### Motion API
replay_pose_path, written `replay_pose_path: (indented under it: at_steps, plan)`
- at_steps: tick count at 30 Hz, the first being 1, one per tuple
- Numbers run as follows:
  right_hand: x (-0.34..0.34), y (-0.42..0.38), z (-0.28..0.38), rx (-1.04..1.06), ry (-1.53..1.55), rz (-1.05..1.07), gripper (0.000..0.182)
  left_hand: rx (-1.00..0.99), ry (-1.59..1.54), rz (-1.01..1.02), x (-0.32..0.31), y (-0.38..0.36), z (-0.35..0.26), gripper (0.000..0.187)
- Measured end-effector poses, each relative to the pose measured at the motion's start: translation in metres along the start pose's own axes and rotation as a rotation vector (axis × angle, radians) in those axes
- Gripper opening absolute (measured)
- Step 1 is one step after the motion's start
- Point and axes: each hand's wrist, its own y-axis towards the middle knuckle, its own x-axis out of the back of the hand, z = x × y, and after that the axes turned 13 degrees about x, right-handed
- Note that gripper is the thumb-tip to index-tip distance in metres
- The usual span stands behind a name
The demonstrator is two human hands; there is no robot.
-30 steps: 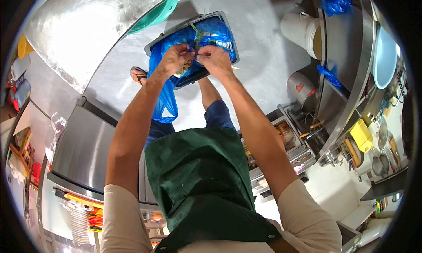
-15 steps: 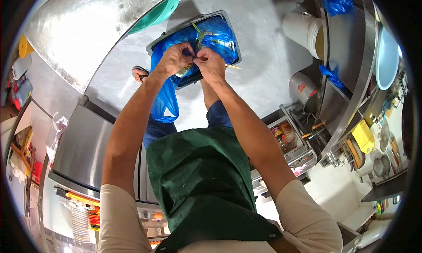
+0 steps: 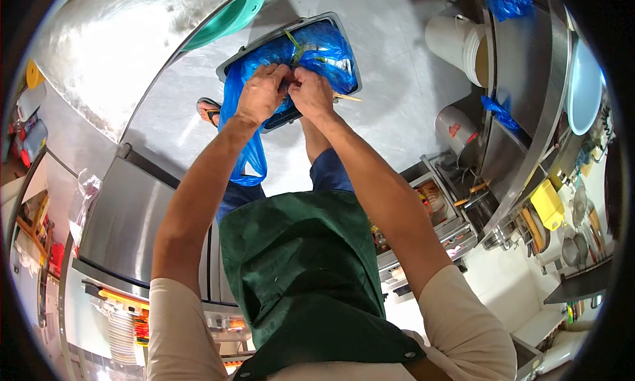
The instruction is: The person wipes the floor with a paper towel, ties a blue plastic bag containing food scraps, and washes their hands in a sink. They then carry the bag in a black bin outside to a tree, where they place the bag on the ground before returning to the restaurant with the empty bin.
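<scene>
A grey bin [image 3: 223, 69] stands on the floor in front of my legs, lined with a blue plastic bag [image 3: 334, 37]. My left hand [image 3: 262, 93] and my right hand [image 3: 311, 92] meet above its near side, fingers closed in a pinch. Blue plastic is gathered between the fingertips, though the exact grip is partly hidden by my knuckles. From the left side of the bin a long loop of the bag hangs down. Green stalks [image 3: 294, 43] lie on the plastic, and a thin wooden stick [image 3: 348, 97] pokes out beside my right hand.
A large metal surface [image 3: 126, 43] curves along the upper left, with a green basin [image 3: 228, 20] below its edge. On the right are a white bucket [image 3: 450, 40], a metal pot [image 3: 456, 129] and steel shelving [image 3: 522, 57]. A sandaled foot [image 3: 209, 110] is beside the bin.
My hands have turned slightly inward, and their fingertips are more hidden now. The bin appears slightly further left, and the hanging bag loop has shifted a little.
</scene>
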Motion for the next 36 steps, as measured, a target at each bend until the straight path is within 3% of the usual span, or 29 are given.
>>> replay_pose_path:
  at_steps: [7, 10, 13, 16, 19, 22, 27, 29, 33, 34, 36]
  plan:
    - [0.007, 0.0, -0.005, -0.033, 0.145, 0.073, 0.023, 0.044, -0.033, -0.055, -0.014, -0.003, 0.008, 0.019]
    - [0.009, 0.006, -0.006, 0.04, 0.167, -0.05, 0.023, 0.011, -0.035, -0.092, -0.012, -0.006, 0.007, 0.02]
    - [0.018, 0.012, -0.008, 0.022, 0.046, 0.186, 0.02, -0.018, -0.045, -0.139, -0.015, -0.008, 0.007, 0.021]
    - [0.027, 0.014, -0.002, 0.009, 0.11, 0.195, 0.018, -0.027, -0.063, -0.138, -0.012, -0.012, 0.007, 0.021]
    - [0.025, 0.008, 0.0, 0.057, 0.028, 0.121, 0.016, -0.033, -0.06, -0.095, -0.007, -0.01, 0.01, 0.02]
    - [0.021, -0.005, 0.004, 0.037, -0.242, 0.05, 0.014, -0.034, 0.023, -0.026, 0.001, -0.011, 0.021, 0.018]
    - [0.017, -0.027, 0.007, -0.074, -0.241, -0.007, 0.012, 0.047, 0.207, 0.058, 0.015, -0.019, 0.031, 0.023]
    - [0.028, -0.04, 0.013, -0.069, -0.215, -0.093, 0.014, 0.024, 0.067, -0.034, 0.042, -0.025, 0.018, 0.03]
    - [0.06, -0.056, 0.028, -0.156, -0.116, -0.333, 0.028, 0.146, 0.106, -0.189, 0.103, -0.065, 0.002, 0.036]
    - [0.061, -0.052, 0.025, -0.113, -0.165, -0.348, 0.041, 0.065, 0.168, -0.173, 0.121, -0.075, 0.0, 0.045]
    - [0.055, -0.034, 0.027, -0.057, -0.196, -0.315, 0.05, 0.028, 0.255, -0.07, 0.134, -0.095, -0.012, 0.05]
